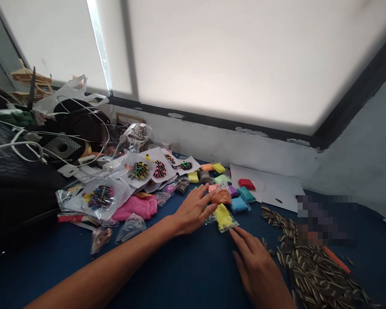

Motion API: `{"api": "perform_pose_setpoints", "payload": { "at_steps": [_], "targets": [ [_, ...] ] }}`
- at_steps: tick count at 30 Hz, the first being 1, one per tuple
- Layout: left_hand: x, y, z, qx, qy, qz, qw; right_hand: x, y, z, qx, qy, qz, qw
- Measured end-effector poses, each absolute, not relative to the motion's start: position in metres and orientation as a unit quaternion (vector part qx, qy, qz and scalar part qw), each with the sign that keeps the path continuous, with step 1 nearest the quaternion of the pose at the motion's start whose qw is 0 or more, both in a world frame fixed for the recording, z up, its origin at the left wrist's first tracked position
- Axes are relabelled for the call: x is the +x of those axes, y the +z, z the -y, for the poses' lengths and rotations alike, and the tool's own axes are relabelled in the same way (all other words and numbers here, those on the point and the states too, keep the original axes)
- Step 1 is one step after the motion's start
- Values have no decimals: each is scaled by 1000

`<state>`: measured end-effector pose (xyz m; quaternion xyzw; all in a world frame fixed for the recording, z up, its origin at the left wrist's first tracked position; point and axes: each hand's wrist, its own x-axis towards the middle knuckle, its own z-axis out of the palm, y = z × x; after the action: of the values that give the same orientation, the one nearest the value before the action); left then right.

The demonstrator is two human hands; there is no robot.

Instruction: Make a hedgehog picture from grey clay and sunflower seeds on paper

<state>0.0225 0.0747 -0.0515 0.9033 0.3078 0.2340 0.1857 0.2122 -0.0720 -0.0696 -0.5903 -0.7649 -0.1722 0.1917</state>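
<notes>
My left hand (194, 206) reaches over the table with its fingers stretched out, its fingertips beside an orange-brown clay packet (221, 196). Just below that lies a yellow clay packet (224, 217) in clear plastic. My right hand (254, 257) rests low at the yellow packet's lower corner, fingers extended and apart; whether it touches the plastic is hard to tell. More small packets lie behind: a blue one (239, 204), a teal one (246, 194) and a red one (246, 184) on white paper (263, 182). Neither hand holds anything.
A pile of striped sunflower seeds (318, 270) spreads at the right, with an orange stick-like tool (337, 259) beside it. At left lie seed-and-clay figures (100, 197) on paper, a pink cloth (137, 207), plastic bags (131, 227) and white cables (22, 143). A wall and window blind (228, 60) stand behind.
</notes>
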Motion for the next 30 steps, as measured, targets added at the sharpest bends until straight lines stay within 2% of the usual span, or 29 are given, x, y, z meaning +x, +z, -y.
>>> {"api": "perform_pose_setpoints", "payload": {
  "at_steps": [8,15,21,30],
  "targets": [
    [42,-53,-82,908,243,-328,98,230,-50,60,-657,-156,726,131],
    [68,-50,-62,952,209,-209,77,277,-20,7,-761,-180,623,-1],
    [68,-55,-61,953,201,-213,76,273,-18,-28,-783,-174,590,-95],
    [66,-51,-62,952,203,-215,82,280,-16,-44,-794,-133,577,-137]
  ]
}}
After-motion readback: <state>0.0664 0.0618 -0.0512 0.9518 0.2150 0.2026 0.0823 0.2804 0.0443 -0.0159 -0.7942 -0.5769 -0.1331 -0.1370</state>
